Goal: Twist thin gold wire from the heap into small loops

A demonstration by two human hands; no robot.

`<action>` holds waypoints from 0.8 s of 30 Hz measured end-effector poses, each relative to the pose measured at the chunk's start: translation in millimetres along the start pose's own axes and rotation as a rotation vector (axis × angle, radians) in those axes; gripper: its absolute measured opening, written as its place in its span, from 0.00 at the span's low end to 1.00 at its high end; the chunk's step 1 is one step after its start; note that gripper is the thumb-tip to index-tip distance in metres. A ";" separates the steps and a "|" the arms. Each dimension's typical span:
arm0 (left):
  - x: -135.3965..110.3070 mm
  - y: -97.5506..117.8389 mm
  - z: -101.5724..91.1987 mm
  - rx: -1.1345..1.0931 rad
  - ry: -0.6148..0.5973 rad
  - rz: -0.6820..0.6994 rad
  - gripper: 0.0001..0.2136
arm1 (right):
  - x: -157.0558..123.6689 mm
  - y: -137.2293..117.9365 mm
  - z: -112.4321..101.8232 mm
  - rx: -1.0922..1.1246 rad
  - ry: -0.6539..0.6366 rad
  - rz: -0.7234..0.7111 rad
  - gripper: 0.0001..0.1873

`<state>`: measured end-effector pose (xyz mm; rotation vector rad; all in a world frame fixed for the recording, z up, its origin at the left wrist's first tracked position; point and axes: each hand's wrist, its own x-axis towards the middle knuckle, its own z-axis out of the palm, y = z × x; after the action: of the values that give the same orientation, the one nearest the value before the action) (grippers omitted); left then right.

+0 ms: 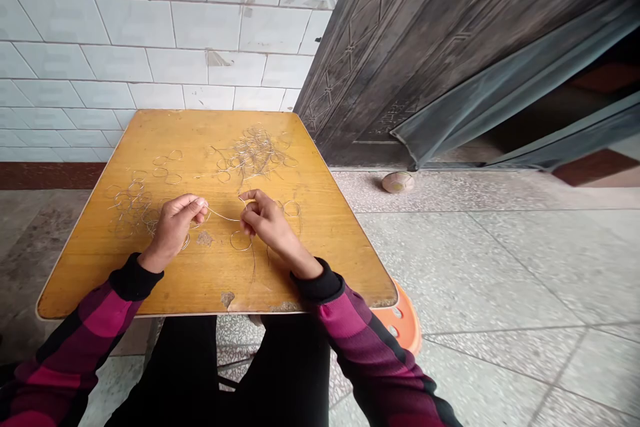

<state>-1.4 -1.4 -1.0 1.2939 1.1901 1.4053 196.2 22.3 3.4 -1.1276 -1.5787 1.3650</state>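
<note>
My left hand (173,227) and my right hand (267,220) are above the middle of a small yellow wooden table (320,240). Both are closed in a pinch on the ends of one thin wire strand (223,215) stretched between them. A finished wire ring (240,241) lies on the table just below the strand. A pile of wire rings (133,203) lies left of my left hand. A tangled heap of wire and rings (253,150) sits farther back on the table.
A white tiled wall (150,33) stands behind the table, and a dark carved door (425,47) is to the right. An orange plastic stool (403,320) shows under the table's right corner. A small round object (397,181) lies on the stone floor by the door.
</note>
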 end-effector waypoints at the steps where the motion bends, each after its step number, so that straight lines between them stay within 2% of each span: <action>1: 0.4 0.4 -0.5 -0.012 0.018 -0.001 0.10 | 0.2 0.4 -2.1 -0.062 0.032 -0.037 0.19; 5: 4.1 5.0 -6.0 -0.105 0.171 0.068 0.09 | 4.3 5.5 -13.7 -0.244 0.163 -0.071 0.20; 8: 7.2 6.6 -10.7 -0.125 0.231 0.105 0.09 | 5.7 7.8 -22.9 -0.357 0.219 -0.118 0.14; 11: 6.8 3.4 -10.4 -0.026 0.214 0.130 0.09 | -1.4 2.5 -22.8 -0.524 0.461 -0.417 0.07; 13: 4.2 0.2 -6.7 0.056 0.171 0.146 0.10 | -9.3 -3.6 -14.9 -0.630 0.535 -0.674 0.06; 15: 0.3 -2.4 -1.5 0.106 0.116 0.163 0.10 | -15.3 -7.9 -2.8 -0.749 0.431 -0.864 0.06; 17: -3.9 -4.0 4.1 0.112 0.061 0.168 0.11 | -16.6 -7.9 9.0 -0.868 0.276 -0.918 0.07; 20: -8.6 -4.1 10.0 0.079 0.006 0.155 0.11 | -11.4 -0.1 18.6 -0.936 0.130 -0.805 0.10; 24: -9.3 1.6 10.2 0.090 -0.021 0.110 0.10 | -6.7 10.0 16.8 -0.874 0.042 -0.686 0.15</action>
<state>9.6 -9.9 -0.9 1.4522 1.1950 1.4264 184.2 10.8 -8.9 -0.8924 -2.3136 0.1740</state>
